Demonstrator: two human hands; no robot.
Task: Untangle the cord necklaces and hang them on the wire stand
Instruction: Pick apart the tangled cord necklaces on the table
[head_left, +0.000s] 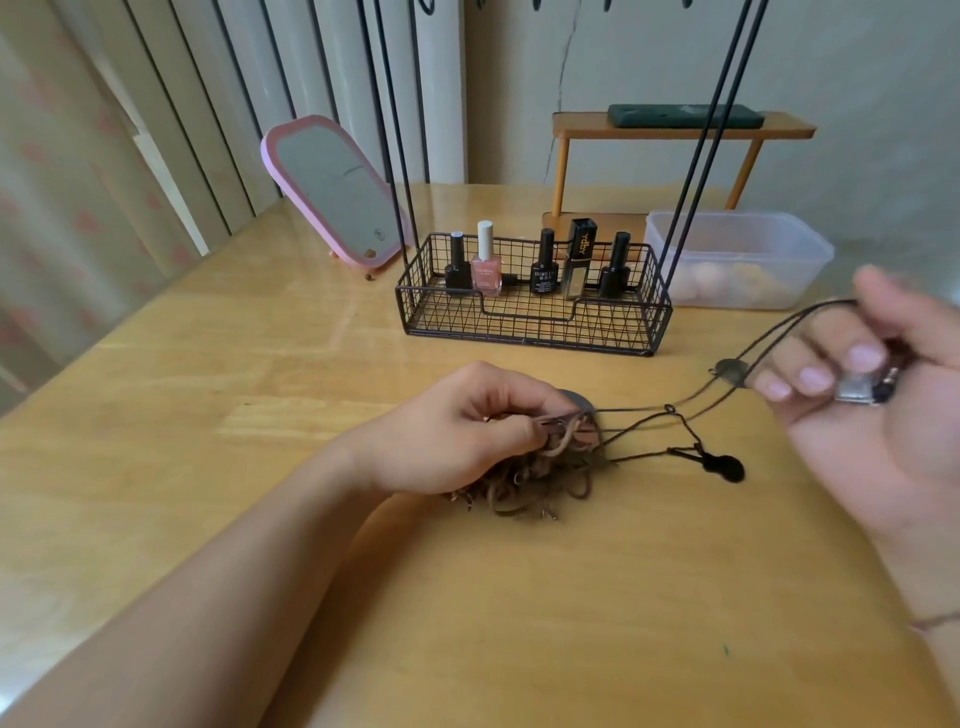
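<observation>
Two grips hold now: the left hand (470, 426) pinches the brown tangle (535, 478) mid-bench, the right hand (852, 374) clutches black cords (779, 338) and a silver pendant (854, 392); pulling harder could tighten knots.

Hands (467, 431) on tangled cord necklaces (524, 475)

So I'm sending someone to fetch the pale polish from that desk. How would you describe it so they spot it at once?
Look on the wooden table for the black wire stand with a basket base. A row of small bottles stands along the basket's back. The pink nail polish bottle, second from the left, is the only one with a white cap and a pink body; its neighbours are black.
</observation>
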